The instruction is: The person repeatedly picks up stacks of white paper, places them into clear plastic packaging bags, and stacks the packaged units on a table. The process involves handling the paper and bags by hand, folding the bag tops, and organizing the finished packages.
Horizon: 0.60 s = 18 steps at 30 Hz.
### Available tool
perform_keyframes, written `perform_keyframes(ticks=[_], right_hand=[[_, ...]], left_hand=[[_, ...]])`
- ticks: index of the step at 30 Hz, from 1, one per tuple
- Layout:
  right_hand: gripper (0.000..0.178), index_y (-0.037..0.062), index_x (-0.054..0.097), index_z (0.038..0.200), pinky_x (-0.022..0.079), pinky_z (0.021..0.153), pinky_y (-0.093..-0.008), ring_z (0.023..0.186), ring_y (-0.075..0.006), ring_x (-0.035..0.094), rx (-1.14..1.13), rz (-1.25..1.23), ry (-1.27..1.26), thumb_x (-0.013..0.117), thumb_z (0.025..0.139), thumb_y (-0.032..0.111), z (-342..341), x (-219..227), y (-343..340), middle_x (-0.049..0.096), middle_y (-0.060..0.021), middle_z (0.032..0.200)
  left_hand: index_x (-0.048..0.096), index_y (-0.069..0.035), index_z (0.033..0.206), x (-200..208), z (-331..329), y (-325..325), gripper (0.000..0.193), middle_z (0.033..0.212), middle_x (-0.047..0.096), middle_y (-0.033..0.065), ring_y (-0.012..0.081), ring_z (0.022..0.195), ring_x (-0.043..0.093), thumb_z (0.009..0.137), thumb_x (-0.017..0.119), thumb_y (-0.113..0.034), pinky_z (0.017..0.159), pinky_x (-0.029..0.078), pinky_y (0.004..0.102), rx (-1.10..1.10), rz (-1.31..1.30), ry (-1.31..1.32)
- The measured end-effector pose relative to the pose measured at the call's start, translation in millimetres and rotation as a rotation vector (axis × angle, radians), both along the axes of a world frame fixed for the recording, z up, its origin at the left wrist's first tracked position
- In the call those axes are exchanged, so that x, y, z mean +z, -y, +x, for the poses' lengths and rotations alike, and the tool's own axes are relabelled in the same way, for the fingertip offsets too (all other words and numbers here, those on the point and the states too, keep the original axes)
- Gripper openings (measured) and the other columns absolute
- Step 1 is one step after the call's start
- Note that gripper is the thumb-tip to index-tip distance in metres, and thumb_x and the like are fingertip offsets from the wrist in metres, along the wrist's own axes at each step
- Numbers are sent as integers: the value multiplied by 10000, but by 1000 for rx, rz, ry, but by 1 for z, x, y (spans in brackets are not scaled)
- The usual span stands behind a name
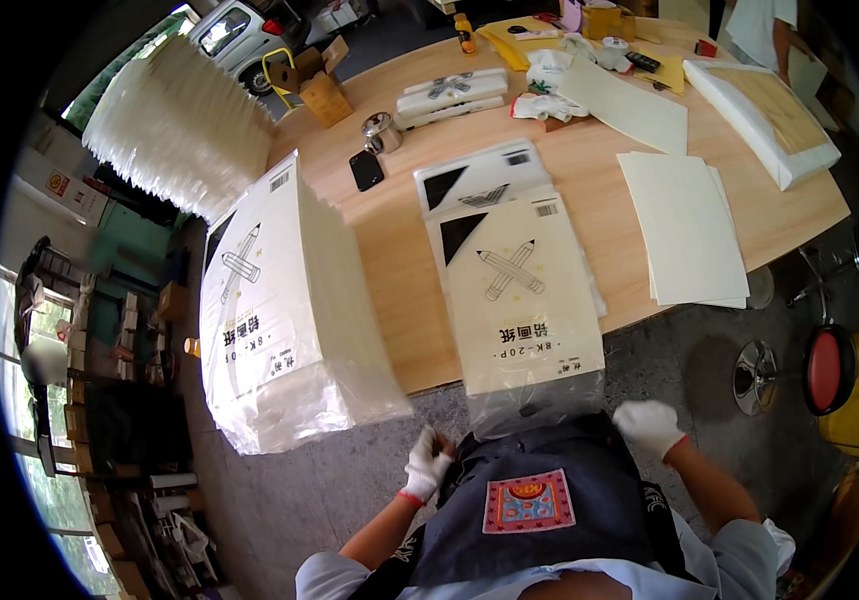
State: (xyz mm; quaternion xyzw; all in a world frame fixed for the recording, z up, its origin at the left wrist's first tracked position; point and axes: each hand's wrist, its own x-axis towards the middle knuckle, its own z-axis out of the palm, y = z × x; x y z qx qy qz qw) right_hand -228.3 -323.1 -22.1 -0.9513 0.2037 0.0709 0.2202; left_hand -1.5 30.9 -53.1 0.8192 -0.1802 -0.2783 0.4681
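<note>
A clear plastic bag of drawing paper (524,300), printed with crossed pencils, lies in front of me. Its loose plastic end hangs over the table's near edge against my apron (549,450). Under its far end lies another paper bag (479,178). My left hand (429,464), in a white glove, hovers left of the apron, fingers loosely bent and apart, holding nothing. To the right of the bag's loose end is my right hand (649,428), gloved too, its fingers loosely extended and nothing visible in them. A tall stack of filled bags (274,310) stands at left.
Behind that stack rises a pile of clear plastic sleeves (174,125). Loose cream sheets (684,230) and a white-wrapped package (764,120) lie at right. A phone (366,170), metal pot (381,132) and cardboard box (319,85) are farther back. Stools (754,375) stand at right.
</note>
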Motion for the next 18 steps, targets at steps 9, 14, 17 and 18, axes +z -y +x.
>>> perform_keyframes(ticks=[9, 14, 17, 18], right_hand=[[374, 12, 518, 1264, 417, 931, -290, 1073, -167, 542, -593, 1463, 210, 543, 928, 176, 107, -46, -17, 582, -85, 1210], [389, 7, 501, 1246, 465, 831, -288, 1032, -132, 534, -149, 1742, 215, 550, 936, 236, 206, 17, -71, 572, -66, 1156], [328, 18, 609, 1008, 460, 634, -249, 732, -79, 546, 157, 1509, 210, 580, 914, 331, 285, 104, -102, 610, -6, 829], [339, 32, 616, 941, 452, 627, -251, 686, -90, 531, 193, 1395, 225, 584, 904, 368, 304, 131, -114, 594, -8, 754]], left_hand=[[575, -36, 886, 109, 41, 108, 139, 763, 584, 102, 160, 774, 606, 878, 603, -172, 647, 462, 330, 20, -206, 203], [571, -75, 805, 231, 54, 31, 66, 681, 551, 42, 208, 650, 576, 806, 616, -27, 551, 447, 306, 59, -217, 947], [521, -65, 924, 263, 98, -30, 140, 728, 472, -35, 62, 629, 455, 975, 392, -79, 580, 413, 193, 593, -656, 725], [523, -69, 926, 275, 122, -42, 117, 766, 487, -39, 37, 658, 455, 979, 424, -103, 603, 400, 170, 705, -732, 784]])
